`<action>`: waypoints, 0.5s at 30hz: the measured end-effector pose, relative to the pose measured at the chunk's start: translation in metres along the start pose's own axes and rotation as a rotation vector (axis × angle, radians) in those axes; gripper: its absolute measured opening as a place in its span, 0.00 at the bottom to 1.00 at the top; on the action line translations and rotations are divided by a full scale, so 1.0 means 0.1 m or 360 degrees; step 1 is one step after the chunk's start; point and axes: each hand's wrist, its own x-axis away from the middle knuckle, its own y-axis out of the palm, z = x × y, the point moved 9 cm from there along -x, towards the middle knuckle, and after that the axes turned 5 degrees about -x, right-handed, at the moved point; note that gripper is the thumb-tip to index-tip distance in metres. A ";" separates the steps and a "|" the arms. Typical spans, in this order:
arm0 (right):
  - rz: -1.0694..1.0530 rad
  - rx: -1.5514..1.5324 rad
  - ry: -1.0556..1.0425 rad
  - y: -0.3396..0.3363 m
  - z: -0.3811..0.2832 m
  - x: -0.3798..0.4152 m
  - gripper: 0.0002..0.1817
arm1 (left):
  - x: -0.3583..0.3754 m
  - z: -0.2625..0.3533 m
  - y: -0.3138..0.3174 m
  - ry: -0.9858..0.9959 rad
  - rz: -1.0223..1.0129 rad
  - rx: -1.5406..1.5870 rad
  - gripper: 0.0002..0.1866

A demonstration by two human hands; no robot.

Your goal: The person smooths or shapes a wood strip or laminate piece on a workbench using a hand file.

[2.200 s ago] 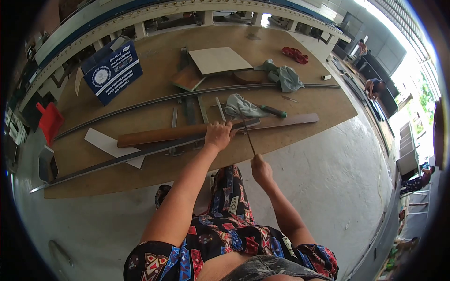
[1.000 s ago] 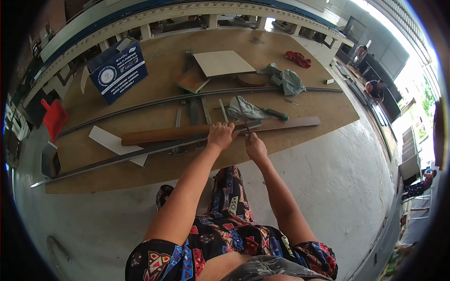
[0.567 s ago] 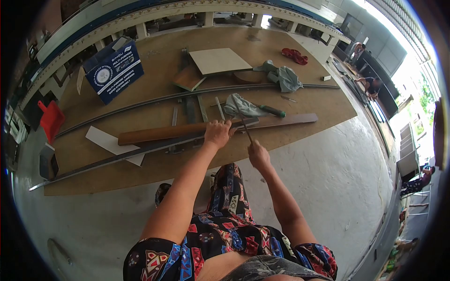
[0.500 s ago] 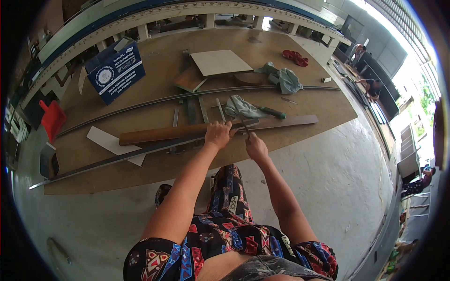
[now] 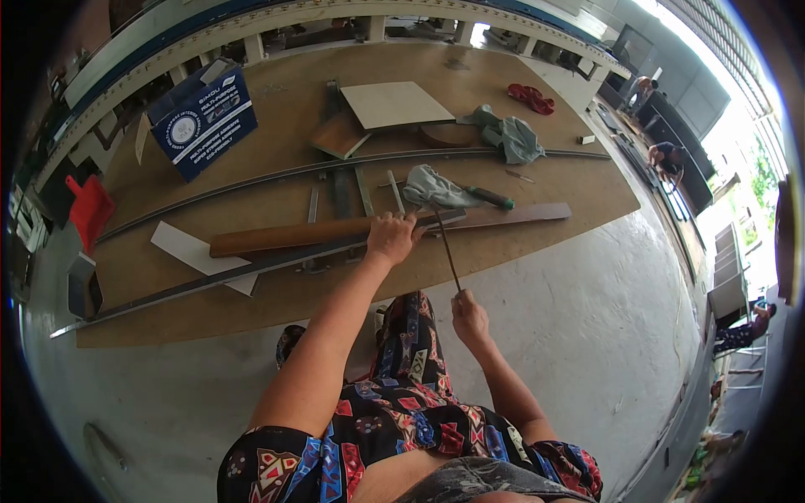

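A long grey metal bar (image 5: 168, 298) lies slantwise along the near side of the brown board (image 5: 277, 314), beside a wood-coloured strip (image 5: 289, 238). My left hand (image 5: 392, 236) is closed over the bar close to its right end. Below that end, my right hand (image 5: 470, 320) grips a thin dark file (image 5: 449, 251), its far part crossing the bar just right of my left fingers. A grey-green cloth (image 5: 436, 189) and a green-and-black handled tool (image 5: 490, 198) lie beyond my hands. The hand covers the file's near end.
A blue cardboard box (image 5: 205, 126) and a red dustpan (image 5: 90, 210) stand left. A cream panel (image 5: 398, 105), a long curved metal strip (image 5: 251, 180), another cloth (image 5: 516, 141) and a red cloth (image 5: 531, 99) lie farther back. A person (image 5: 668, 159) bends over work at right.
My right hand has pulled back toward my body and slightly right, drawing the file across the bar. My left hand stays in place on the bar.
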 end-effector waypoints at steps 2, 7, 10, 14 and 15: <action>-0.0012 0.0013 0.0030 -0.03 -0.10 -0.16 0.11 | 0.00 0.00 0.01 0.0000 -0.0001 -0.0008 0.21; -0.0005 0.0111 -0.0148 0.02 -0.48 -1.03 0.12 | 0.00 0.00 0.00 -0.0023 0.0000 0.0010 0.21; -0.0040 -0.0012 -0.0155 0.08 -0.64 -1.33 0.13 | 0.00 0.00 -0.03 -0.0024 0.0074 0.0056 0.20; 0.0058 0.0052 -0.0152 0.05 -0.52 -1.00 0.12 | 0.00 0.00 -0.03 -0.0040 -0.0016 0.0049 0.20; 0.0020 0.0037 -0.0100 0.03 -0.43 -0.82 0.12 | 0.00 0.00 -0.02 -0.0048 -0.0057 0.0049 0.20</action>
